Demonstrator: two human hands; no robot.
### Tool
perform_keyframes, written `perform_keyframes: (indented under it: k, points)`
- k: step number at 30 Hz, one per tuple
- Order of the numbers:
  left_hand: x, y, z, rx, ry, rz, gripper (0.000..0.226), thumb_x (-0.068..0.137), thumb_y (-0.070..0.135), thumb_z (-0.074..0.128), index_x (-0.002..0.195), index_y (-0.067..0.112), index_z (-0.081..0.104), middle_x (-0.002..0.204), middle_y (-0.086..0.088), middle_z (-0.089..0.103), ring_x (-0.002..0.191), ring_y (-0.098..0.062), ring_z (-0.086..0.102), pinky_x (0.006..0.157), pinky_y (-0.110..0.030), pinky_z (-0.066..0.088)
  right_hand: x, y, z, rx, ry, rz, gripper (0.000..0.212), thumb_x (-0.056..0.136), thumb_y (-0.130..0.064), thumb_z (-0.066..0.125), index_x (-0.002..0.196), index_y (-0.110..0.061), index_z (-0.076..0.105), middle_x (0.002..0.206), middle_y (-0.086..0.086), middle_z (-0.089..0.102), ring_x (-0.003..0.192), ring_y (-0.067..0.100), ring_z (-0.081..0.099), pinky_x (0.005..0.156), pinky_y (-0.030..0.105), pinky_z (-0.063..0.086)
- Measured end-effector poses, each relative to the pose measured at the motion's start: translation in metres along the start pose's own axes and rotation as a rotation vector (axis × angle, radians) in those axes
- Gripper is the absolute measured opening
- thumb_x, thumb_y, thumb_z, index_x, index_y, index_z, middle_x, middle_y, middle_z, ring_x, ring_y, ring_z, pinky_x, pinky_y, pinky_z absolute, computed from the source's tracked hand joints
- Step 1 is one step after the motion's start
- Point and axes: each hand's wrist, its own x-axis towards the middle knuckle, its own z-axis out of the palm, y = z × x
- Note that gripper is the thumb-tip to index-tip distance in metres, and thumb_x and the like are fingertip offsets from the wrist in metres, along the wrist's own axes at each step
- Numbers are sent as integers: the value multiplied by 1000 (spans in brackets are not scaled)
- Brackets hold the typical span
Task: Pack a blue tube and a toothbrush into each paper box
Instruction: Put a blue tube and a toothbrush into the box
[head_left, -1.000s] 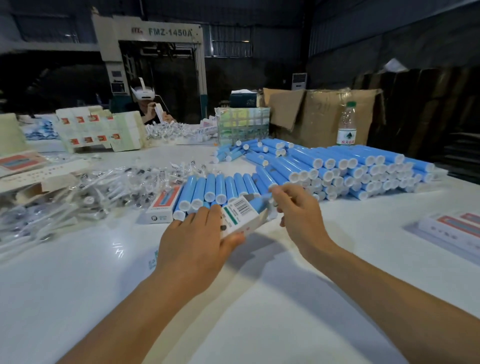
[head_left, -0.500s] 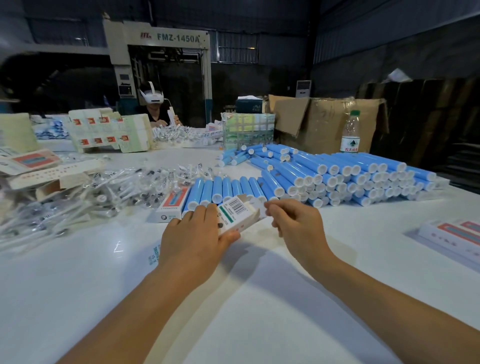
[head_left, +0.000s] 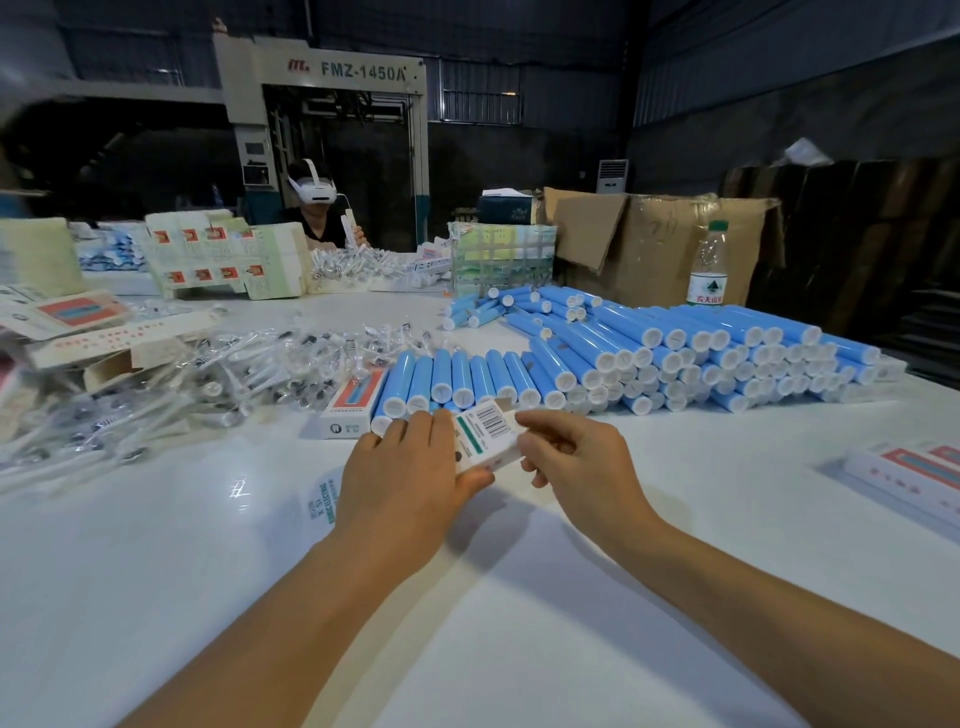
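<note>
- Gripping paper box (head_left: 485, 438) in left hand (head_left: 410, 478), fingers wrapped over top, thumb under; barcode face up, probably to steady it for closing.
- Pinching box's right end with right hand (head_left: 576, 462), fingers curled at the flap; flap itself hidden, tucked or not unclear.
- Both forearms angled inward, box held just above white table (head_left: 156, 597).
- Just beyond: row of blue tubes (head_left: 457, 376), caps toward worker, within easy reach; closed box (head_left: 353, 402) touching row's left end.
- Left: heap of wrapped toothbrushes (head_left: 171, 384).
- Far: bigger tube stack (head_left: 727, 353), water bottle (head_left: 709, 265).

Bare table (head_left: 208, 597) before blue tubes (head_left: 675, 353)
</note>
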Motion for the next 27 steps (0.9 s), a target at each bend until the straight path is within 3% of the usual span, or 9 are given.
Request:
perform_keyframes:
  k: [3, 6, 9, 12, 15, 19, 23, 27]
  points:
    - [0, 2, 0, -1, 18, 6, 72, 90, 67, 22, 142, 18, 19, 137, 1, 41, 122, -18, 42, 91, -31, 35, 4, -1, 0, -7, -33, 55, 45, 89, -7, 58, 133, -17, 54, 56, -14, 57, 53, 0, 52, 56, 22, 45]
    - [-1, 7, 0, 12, 19, 27, 72, 91, 65, 26, 143, 16, 18, 137, 1, 40, 123, -19, 41, 93, -32, 34, 6, 0, 0, -41, -62, 132, 52, 90, -12, 58, 140, -20, 45, 54, -11, 51, 48, -2, 48, 48, 17, 39]
    - [-2, 11, 1, 16, 11, 42, 73, 92, 65, 28, 145, 15, 17, 140, -1, 39, 123, -20, 41, 95, -33, 34, 5, -3, 0, -41, -66, 169, 40, 90, -11, 57, 129, -20, 57, 62, -13, 57, 46, -5, 51, 42, 12, 36]
    - [-3, 14, 2, 20, 18, 40, 74, 92, 65, 29, 145, 15, 16, 141, -2, 38, 124, -20, 40, 95, -33, 33, 5, -3, 2, -48, -57, 202, 20, 91, -10, 55, 103, -22, 66, 84, -5, 67, 55, -3, 57, 51, 12, 41]
    - [-3, 15, 3, 21, 11, 41, 76, 92, 65, 30, 145, 13, 14, 142, -3, 37, 125, -21, 39, 96, -33, 33, 4, -3, 4, -79, -61, 192, 23, 93, -10, 51, 101, -23, 69, 95, -4, 69, 67, 5, 56, 55, 15, 40]
    - [-4, 17, 5, 38, 21, 52, 76, 92, 65, 30, 144, 11, 16, 139, -4, 38, 122, -21, 40, 93, -33, 33, 0, -5, 4, -73, -91, 176, 36, 95, -7, 46, 78, -32, 64, 91, -2, 67, 59, 4, 49, 44, 12, 34]
    - [-4, 19, 6, 39, 25, 63, 74, 92, 64, 29, 142, 11, 18, 137, -4, 39, 120, -21, 41, 91, -33, 34, 0, -4, 5, -86, -98, 205, 27, 95, -4, 42, 93, -5, 68, 90, 2, 66, 50, -1, 48, 40, 13, 30]
    - [-1, 16, 4, -1, 43, 23, 72, 91, 65, 29, 142, 14, 19, 136, -1, 41, 121, -19, 42, 92, -32, 35, 4, -4, 3, -216, -94, 83, 24, 96, -14, 49, 95, -27, 69, 98, -2, 65, 82, 13, 57, 64, 27, 48]
